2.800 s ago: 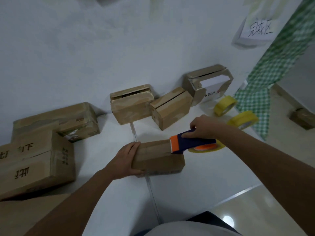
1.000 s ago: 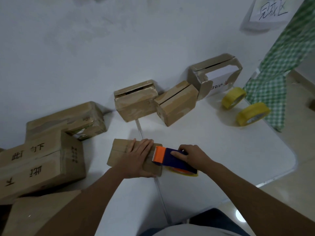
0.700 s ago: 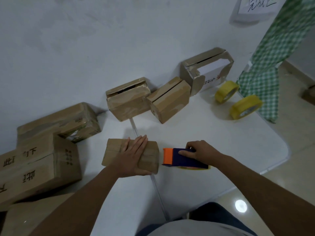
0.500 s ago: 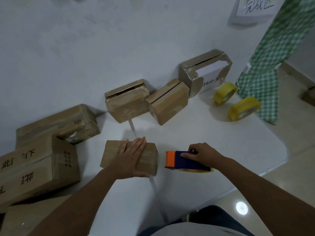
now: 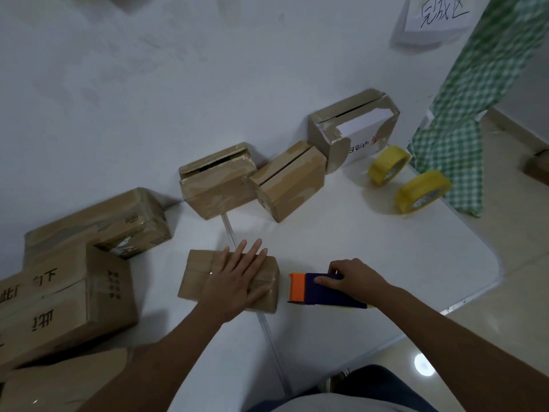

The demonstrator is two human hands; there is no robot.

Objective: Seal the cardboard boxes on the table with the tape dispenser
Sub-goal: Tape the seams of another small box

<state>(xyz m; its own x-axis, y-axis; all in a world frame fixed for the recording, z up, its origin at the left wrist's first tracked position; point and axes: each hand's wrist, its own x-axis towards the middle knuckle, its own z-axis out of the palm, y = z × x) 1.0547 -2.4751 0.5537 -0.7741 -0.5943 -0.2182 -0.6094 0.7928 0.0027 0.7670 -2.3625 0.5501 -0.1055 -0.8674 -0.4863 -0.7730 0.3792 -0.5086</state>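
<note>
The person stands at the near edge of a white counter point(image 5: 341, 242) with a thin seam running across it from front to back. At the near left corner a plain cardboard box point(image 5: 56, 385) sits half out of view. The left hand point(image 5: 237, 281) lies flat on top of a small box point(image 5: 202, 278), fingers point(image 5: 252, 254) straight and spread apart, pressing it down. Just to the right, not touching the box, the tape dispenser point(image 5: 320, 292) rests on the counter with its orange end toward the box; the right hand point(image 5: 353, 278) grips its dark blue body, fingers curled over the top. To the left a large carton point(image 5: 59, 307) with black printed characters sits close by, and a taped carton point(image 5: 98, 224) lies behind it against the wall. Farther back, three more boxes line the wall: a split-top box point(image 5: 217, 185), a tilted box point(image 5: 291, 182) touching it, and a torn box point(image 5: 350, 129) with white showing inside. Two yellow tape rolls point(image 5: 386, 165) stand on edge at the far right of the counter. Beyond them hangs a green checked cloth point(image 5: 463, 120), and a paper sign point(image 5: 439, 13) with handwritten characters is stuck to the pale wall point(image 5: 148, 84). A glossy beige floor point(image 5: 520, 278) shows at right
</note>
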